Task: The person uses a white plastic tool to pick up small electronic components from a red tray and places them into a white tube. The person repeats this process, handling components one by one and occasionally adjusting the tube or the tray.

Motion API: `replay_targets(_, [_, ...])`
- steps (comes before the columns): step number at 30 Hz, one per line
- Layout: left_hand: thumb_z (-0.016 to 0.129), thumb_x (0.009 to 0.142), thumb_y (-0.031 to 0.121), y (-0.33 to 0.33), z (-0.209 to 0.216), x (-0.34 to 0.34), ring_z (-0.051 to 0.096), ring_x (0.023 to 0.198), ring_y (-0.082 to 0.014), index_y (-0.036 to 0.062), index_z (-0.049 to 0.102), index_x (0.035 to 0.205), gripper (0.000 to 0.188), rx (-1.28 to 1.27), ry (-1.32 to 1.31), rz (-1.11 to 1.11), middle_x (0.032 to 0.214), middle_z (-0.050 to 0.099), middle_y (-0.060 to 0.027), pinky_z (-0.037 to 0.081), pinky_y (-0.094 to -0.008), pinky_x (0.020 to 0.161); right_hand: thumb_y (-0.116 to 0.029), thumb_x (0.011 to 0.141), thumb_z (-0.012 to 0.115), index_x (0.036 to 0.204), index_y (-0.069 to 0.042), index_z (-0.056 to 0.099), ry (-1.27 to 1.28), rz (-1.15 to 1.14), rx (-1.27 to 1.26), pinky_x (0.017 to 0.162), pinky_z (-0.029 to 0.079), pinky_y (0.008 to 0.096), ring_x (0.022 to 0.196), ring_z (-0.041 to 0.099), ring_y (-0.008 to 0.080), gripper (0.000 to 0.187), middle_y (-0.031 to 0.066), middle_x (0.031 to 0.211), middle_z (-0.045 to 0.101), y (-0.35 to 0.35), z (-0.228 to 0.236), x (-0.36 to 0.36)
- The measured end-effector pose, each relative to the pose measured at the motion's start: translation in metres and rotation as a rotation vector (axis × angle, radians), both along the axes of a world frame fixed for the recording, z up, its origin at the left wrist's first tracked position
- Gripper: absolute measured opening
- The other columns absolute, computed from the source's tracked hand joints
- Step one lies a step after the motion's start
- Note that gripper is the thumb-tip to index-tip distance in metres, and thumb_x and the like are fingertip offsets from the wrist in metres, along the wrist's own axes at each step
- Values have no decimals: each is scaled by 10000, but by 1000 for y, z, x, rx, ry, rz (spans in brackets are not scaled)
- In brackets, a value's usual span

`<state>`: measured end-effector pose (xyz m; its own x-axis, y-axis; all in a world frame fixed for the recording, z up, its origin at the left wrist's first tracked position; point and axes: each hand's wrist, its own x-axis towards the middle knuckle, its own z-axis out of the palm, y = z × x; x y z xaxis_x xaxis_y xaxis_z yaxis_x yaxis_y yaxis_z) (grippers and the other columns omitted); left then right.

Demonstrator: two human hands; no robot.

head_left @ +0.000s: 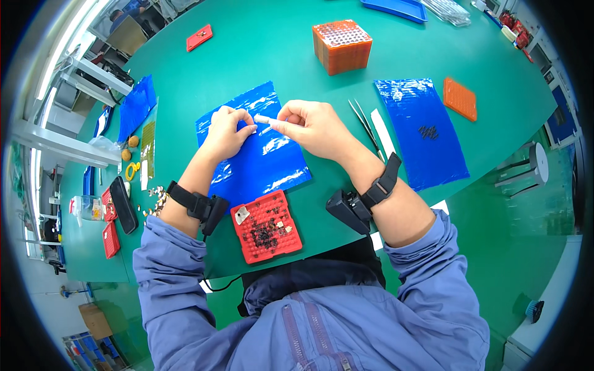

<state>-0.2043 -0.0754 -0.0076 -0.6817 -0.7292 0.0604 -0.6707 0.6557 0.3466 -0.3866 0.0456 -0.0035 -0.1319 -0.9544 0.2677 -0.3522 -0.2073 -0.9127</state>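
Both of my hands meet above a shiny blue sheet (247,157) lying on the green table. My right hand (315,128) pinches a small whitish piece (263,119) between thumb and finger; its exact kind is too small to tell. Close beside it, the fingertips of my left hand (228,133) are pressed together, and whatever they hold is too small to make out. Nearer to me, a red pitted tray (275,247) holds many tiny dark parts and a few pale bits. Tweezers (365,125) and a white strip (382,133) lie right of my right hand.
On the right, another blue sheet (427,157) bears a cluster of small black parts (427,132), with an orange tray (460,99) beyond. A stack of orange trays (342,49) stands at the back. Leftward lie a black case (124,205), yellow scissors (132,170) and scattered small pieces (156,201).
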Motion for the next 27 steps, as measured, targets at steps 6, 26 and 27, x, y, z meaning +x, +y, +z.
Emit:
replay_targets(6, [658,788,242,5,10,9,489,949,-288,114,576,994,256,7,173,35,963,530,-135,402,-385,836,-230,836,631,859,-20,613,-333,132,84,536,389,189,611,486,39,212,-2,698,574,0,8,3])
replay_targets(26, [664,801,165,143,66,46,520,530,-72,-16,643,773,185,455,425,108,595,598,-41,412,-231,499,-133,933,432,1041,-46,413,-771,581,90,912,441,393,1058,557,309,140,232,1087,572,30,26,32])
replay_targets(27, [662,802,167,144,65,49,515,524,-74,-15,647,785,184,428,442,103,588,592,-46,409,-231,496,-127,933,432,1042,-44,411,-776,596,78,913,442,396,1059,556,314,139,236,1089,571,30,25,34])
